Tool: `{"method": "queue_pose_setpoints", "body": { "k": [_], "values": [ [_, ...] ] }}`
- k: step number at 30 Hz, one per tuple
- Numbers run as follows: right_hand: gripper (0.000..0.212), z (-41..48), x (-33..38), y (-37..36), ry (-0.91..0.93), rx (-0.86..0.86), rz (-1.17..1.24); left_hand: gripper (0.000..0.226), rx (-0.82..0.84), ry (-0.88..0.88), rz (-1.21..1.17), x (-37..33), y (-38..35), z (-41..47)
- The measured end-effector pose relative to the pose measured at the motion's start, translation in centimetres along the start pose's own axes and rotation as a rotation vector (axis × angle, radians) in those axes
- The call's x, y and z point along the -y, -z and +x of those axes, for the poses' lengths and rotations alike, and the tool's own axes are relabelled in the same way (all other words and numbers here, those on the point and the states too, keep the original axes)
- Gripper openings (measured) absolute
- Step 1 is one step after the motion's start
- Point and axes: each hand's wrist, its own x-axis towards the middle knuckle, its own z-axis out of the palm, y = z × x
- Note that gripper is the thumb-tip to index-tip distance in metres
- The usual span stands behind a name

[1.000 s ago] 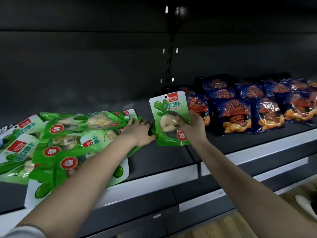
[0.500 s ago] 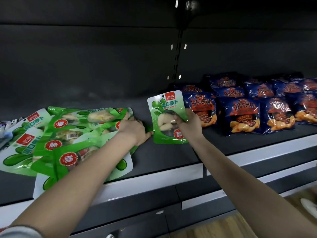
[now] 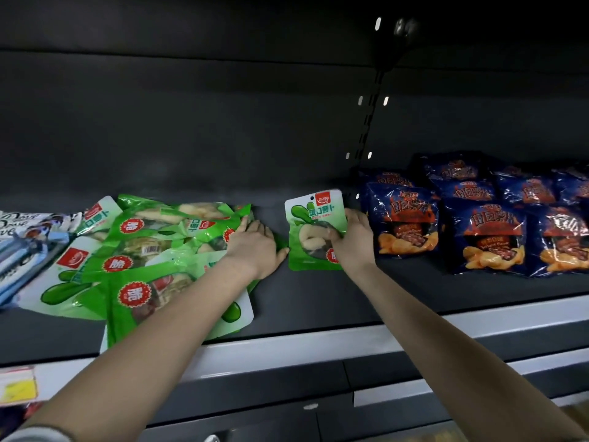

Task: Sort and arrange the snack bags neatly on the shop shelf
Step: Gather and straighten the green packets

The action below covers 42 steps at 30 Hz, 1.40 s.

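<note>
Since a second ago the right hand (image 3: 352,240) has lowered its green snack bag (image 3: 310,231). Its bottom edge is probably touching the shelf (image 3: 318,298), mid-depth, between the green pile (image 3: 153,250) and the blue chip bags (image 3: 404,224). Right hand grips the bag's right side. Left hand (image 3: 255,244) presses flat, fingers straight, on the pile. Risks: upright bag flops once released; pile overhanging the shelf's front edge slides off if nudged.

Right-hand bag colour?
The bag in the right hand is green and white with red badges; head view.

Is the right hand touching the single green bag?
Touching. Head view shows the right hand gripping the single green bag, thumb across its front.
</note>
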Motion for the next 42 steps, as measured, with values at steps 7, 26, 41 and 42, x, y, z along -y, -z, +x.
{"method": "queue_pose_setpoints", "body": {
  "k": [7,26,41,42],
  "values": [
    [0.055,-2.0,0.0,-0.4,0.334,0.347,-0.489,0.061,-0.074,-0.089,-0.165,-1.0,0.2,0.6],
    [0.045,0.7,2.3,-0.6,0.315,0.325,-0.184,0.053,-0.352,-0.152,-0.223,-0.9,1.4,1.4],
    [0.046,-0.5,7.2,-5.6,0.449,0.509,-0.44,0.048,-0.338,0.07,-0.314,7.0,-0.4,-3.9],
    [0.045,-0.6,7.5,-5.6,0.446,0.515,-0.432,0.051,-0.336,0.059,-0.33,6.9,-0.4,-4.1]
  ]
}}
